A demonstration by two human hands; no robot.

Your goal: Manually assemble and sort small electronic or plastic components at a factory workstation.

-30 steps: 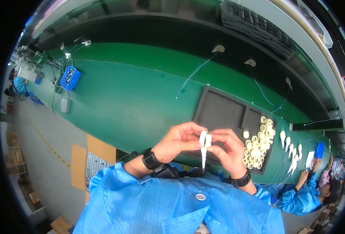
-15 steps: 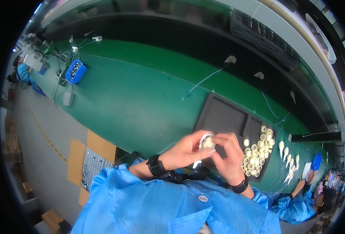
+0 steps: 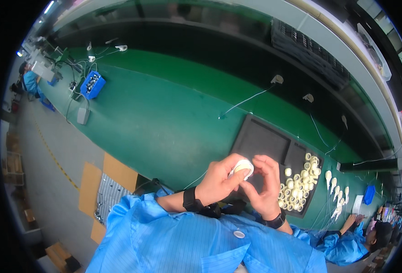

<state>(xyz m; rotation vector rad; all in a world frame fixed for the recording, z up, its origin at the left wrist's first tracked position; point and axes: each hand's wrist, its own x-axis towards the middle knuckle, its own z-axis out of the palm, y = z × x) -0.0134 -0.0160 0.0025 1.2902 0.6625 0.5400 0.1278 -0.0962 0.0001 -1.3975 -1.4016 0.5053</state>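
In my left hand (image 3: pixel 217 183) is a white round plastic housing (image 3: pixel 243 165) with a cream inner face, gripped between thumb and fingers. My right hand (image 3: pixel 265 189) is just right of it, fingers curved and spread from the thumb. Its thumb tip comes close to the housing's lower edge; whether they touch I cannot tell. Beyond my hands lies a black tray (image 3: pixel 261 137), with a pile of cream round caps (image 3: pixel 301 183) in its right part.
White corded handsets (image 3: pixel 334 183) lie right of the tray, near a blue bin (image 3: pixel 369 194). A co-worker (image 3: pixel 346 248) sits at the far right. Far left on the green bench (image 3: pixel 164 123) stands a blue bin of small parts (image 3: pixel 92 85). An open carton (image 3: pixel 114 168) is at lower left.
My right fingers have come off the round housing and spread apart. The housing has turned in my left hand, its toothed inside now less visible.
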